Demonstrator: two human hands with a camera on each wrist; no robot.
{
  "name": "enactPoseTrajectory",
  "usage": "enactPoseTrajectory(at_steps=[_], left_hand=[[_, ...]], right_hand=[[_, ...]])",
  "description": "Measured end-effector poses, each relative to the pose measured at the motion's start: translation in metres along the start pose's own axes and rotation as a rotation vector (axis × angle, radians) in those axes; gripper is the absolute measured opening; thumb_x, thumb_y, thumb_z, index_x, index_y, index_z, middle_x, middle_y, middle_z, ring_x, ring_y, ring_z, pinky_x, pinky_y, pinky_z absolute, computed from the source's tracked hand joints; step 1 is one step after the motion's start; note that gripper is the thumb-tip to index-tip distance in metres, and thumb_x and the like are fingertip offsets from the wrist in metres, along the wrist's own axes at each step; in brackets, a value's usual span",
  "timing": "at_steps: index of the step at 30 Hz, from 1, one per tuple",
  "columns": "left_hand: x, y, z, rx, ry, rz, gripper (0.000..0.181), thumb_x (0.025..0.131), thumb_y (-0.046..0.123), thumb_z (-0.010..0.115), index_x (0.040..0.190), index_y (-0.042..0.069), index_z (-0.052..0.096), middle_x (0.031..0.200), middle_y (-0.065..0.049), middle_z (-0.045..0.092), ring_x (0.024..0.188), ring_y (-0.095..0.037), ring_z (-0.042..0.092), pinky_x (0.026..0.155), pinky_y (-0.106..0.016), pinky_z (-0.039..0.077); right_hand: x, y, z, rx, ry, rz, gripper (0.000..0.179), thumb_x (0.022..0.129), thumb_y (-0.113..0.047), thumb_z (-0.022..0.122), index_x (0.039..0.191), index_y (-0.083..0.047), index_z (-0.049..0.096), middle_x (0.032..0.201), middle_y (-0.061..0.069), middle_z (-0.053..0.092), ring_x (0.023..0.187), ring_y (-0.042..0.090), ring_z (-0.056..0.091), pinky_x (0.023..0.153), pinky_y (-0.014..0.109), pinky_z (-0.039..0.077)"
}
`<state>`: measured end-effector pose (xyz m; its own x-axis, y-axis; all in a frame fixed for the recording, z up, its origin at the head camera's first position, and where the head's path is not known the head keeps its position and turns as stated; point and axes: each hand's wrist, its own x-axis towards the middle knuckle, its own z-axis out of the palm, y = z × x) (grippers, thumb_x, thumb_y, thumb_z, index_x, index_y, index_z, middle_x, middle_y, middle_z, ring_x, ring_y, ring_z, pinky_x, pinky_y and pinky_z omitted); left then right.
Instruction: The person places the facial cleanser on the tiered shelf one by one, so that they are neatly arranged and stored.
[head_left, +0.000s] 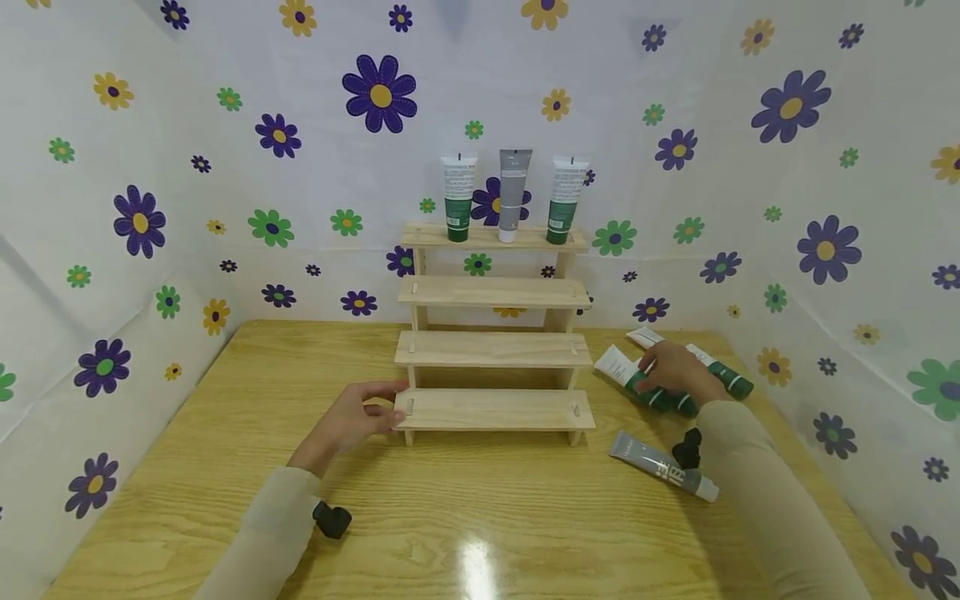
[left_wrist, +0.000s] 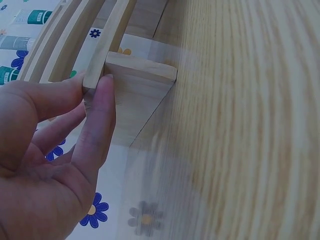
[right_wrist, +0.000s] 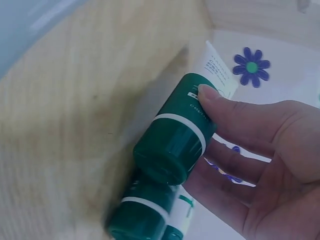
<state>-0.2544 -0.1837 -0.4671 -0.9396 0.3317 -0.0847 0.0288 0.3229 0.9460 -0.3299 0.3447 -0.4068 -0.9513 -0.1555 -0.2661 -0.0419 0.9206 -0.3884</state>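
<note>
1. Clock centred on the wooden stand (head_left: 491,348), head view. Wood-grained bench (head_left: 450,533) nearest.
2. Grey tube (head_left: 651,461) lying at 4 o'clock, label up.
3. Left hand (head_left: 356,418) at 8 o'clock. Left wrist view gives the grip: fingers and thumb pinching the end of the lowest step (head_left: 495,410).
4. Right hand (head_left: 684,373) at 3 o'clock; from the head its back hides most of the hold. Right wrist view settles it: fingers and thumb pinching a green-and-white tube (right_wrist: 172,130), thumb on the green part.
5. Same wrist view: second green cap (right_wrist: 140,217) just below the held one; contact unclear. Head view adds a tube (head_left: 726,375) beyond the hand.
6. Top step (head_left: 487,237), 12 o'clock: green-and-white (head_left: 458,200), grey (head_left: 513,196), green-and-white (head_left: 566,200) tubes upright on their caps.
7. Flowered backdrop (head_left: 465,75) farthest.
</note>
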Motion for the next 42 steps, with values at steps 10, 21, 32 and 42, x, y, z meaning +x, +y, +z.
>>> enactPoseTrajectory(at_steps=[10, 21, 32, 42], left_hand=[[0.0, 0.0, -0.001, 0.003, -0.002, -0.007, 0.054, 0.098, 0.004, 0.069, 0.149, 0.003, 0.052, 0.136, -0.025, 0.055, 0.098, -0.018, 0.072, 0.085, -0.036, 0.065], [0.001, 0.0, -0.002, -0.01, -0.012, -0.001, 0.055, 0.097, 0.004, 0.07, 0.149, 0.001, 0.052, 0.132, -0.025, 0.055, 0.097, -0.017, 0.072, 0.085, -0.038, 0.065], [0.0, 0.0, -0.003, -0.012, -0.011, -0.006, 0.055, 0.097, 0.003, 0.07, 0.149, 0.001, 0.052, 0.132, -0.025, 0.055, 0.096, -0.018, 0.073, 0.085, -0.038, 0.065], [0.0, -0.001, -0.003, -0.006, -0.006, -0.006, 0.055, 0.097, 0.003, 0.07, 0.149, 0.001, 0.052, 0.134, -0.025, 0.055, 0.098, -0.018, 0.072, 0.086, -0.036, 0.065]], right_hand=[[-0.005, -0.006, -0.022, 0.11, 0.095, 0.008, 0.05, 0.09, -0.019, 0.078, 0.125, 0.013, 0.06, 0.128, 0.039, 0.062, 0.103, 0.042, 0.068, 0.078, 0.042, 0.065], [-0.014, -0.028, -0.045, 0.186, 0.217, 0.011, 0.06, 0.096, -0.025, 0.073, 0.136, 0.014, 0.051, 0.134, 0.04, 0.058, 0.108, 0.048, 0.068, 0.095, 0.054, 0.06], [-0.017, -0.071, -0.054, 0.385, 0.448, 0.046, 0.059, 0.098, -0.027, 0.071, 0.142, 0.006, 0.051, 0.139, 0.031, 0.059, 0.123, 0.045, 0.059, 0.104, 0.056, 0.055], [-0.018, -0.118, -0.06, 0.63, 0.453, 0.004, 0.06, 0.098, -0.024, 0.072, 0.148, -0.001, 0.048, 0.149, 0.023, 0.055, 0.133, 0.038, 0.056, 0.112, 0.05, 0.052]])
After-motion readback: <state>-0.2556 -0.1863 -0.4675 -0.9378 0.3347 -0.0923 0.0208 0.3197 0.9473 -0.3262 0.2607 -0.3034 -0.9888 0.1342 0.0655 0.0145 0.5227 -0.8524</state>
